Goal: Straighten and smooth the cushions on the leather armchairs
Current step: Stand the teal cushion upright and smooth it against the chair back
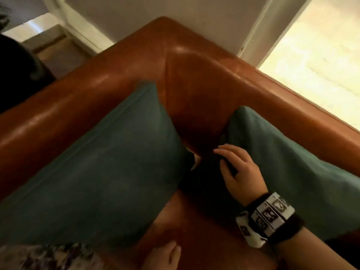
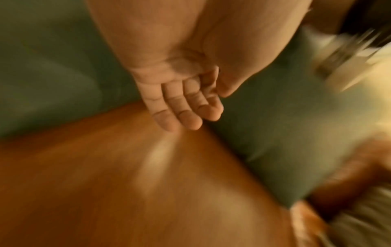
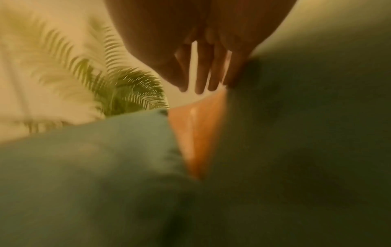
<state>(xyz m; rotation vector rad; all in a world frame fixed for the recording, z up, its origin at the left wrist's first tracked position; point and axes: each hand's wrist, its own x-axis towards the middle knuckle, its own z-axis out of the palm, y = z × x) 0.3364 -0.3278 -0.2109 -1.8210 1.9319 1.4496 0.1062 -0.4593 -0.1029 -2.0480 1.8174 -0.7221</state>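
A brown leather armchair [image 1: 136,61] holds two green cushions. The left cushion [image 1: 109,172] leans on the backrest; the right cushion [image 1: 282,162] leans on the other side. My right hand [image 1: 239,168], with a marker band on its wrist, rests on the right cushion's lower left edge. Its fingers [image 3: 203,75] are straight and spread beside that cushion [image 3: 296,133]. My left hand [image 1: 165,256] shows only partly at the bottom edge. In the left wrist view this hand [image 2: 186,107] is flat and holds nothing, above the leather seat [image 2: 127,183] between the cushions. That view is blurred.
A pale wall [image 1: 194,16] stands behind the chair's corner, and a bright window area [image 1: 321,65] lies to the right. A fern-like plant [image 3: 127,93] stands beyond the left cushion [image 3: 84,158]. A dark shape [image 1: 15,75] is at far left, patterned fabric [image 1: 48,256] at bottom left.
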